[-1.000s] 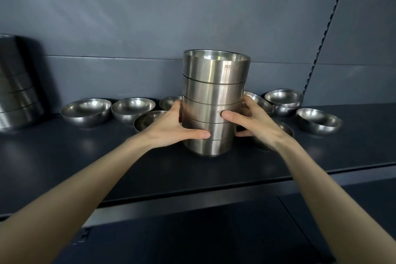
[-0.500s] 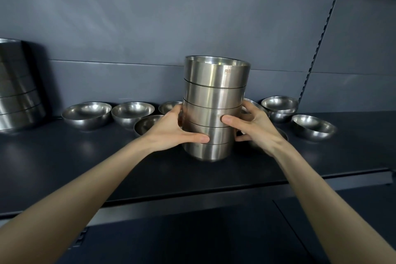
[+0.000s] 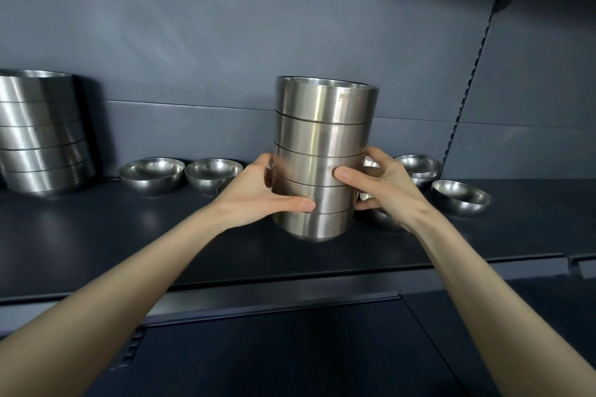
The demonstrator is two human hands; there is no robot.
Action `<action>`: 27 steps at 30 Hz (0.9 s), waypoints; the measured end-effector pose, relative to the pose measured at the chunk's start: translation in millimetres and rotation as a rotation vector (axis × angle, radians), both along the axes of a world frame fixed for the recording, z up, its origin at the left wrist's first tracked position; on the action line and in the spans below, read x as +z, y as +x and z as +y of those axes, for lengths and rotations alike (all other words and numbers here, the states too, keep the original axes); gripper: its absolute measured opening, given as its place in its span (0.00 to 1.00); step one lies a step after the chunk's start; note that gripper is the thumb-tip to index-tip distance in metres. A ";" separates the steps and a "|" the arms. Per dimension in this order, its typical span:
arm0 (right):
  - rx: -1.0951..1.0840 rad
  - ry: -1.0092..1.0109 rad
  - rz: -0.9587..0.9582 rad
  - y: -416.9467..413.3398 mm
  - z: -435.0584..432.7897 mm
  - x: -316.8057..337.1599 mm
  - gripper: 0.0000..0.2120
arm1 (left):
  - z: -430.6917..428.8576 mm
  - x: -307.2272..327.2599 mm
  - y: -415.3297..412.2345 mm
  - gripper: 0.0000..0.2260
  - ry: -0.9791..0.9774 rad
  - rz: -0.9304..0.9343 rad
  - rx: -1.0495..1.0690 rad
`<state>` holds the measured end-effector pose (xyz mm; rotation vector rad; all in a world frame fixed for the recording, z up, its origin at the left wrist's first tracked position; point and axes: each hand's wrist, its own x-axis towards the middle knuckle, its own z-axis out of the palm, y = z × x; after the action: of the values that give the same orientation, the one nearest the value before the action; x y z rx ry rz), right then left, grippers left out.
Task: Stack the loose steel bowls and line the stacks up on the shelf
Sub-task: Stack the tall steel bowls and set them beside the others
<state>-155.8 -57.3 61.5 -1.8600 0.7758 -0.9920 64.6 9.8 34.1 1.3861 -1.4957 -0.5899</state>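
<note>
Towering five high, the stack of steel bowls [image 3: 322,155] is at the middle of the shelf [image 3: 96,235], left grip [image 3: 258,195] and right grip [image 3: 387,190] clamped round its lower bowls. Loose bowls [image 3: 151,174] crowd behind it; another stack [image 3: 38,138] stands far left. Held low, the top-heavy column could tip, or clip a neighbour in transit.

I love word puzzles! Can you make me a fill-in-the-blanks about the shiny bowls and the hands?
1. The left hand and the right hand hold a stack of ____ steel bowls.
2. At the far ____ end of the shelf stands a second stack.
3. On the held stack, the left thumb sits ____ than the right thumb.

Missing words: five; left; lower.
</note>
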 end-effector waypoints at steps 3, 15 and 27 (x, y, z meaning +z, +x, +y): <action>0.016 -0.017 0.014 12.2 16.4 5.8 0.41 | 23.1 3.7 10.8 0.42 -0.018 -0.005 0.017; 0.137 -0.021 -0.010 145.8 121.2 -6.3 0.39 | 163.3 1.3 131.2 0.36 -0.011 -0.074 0.147; 0.311 0.032 0.026 315.8 201.0 -19.7 0.30 | 277.8 -9.9 281.0 0.49 0.053 -0.104 0.346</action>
<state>160.0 143.7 41.8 -1.8975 0.4933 -0.7547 345.6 287.6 24.2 1.6919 -1.2860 -0.3464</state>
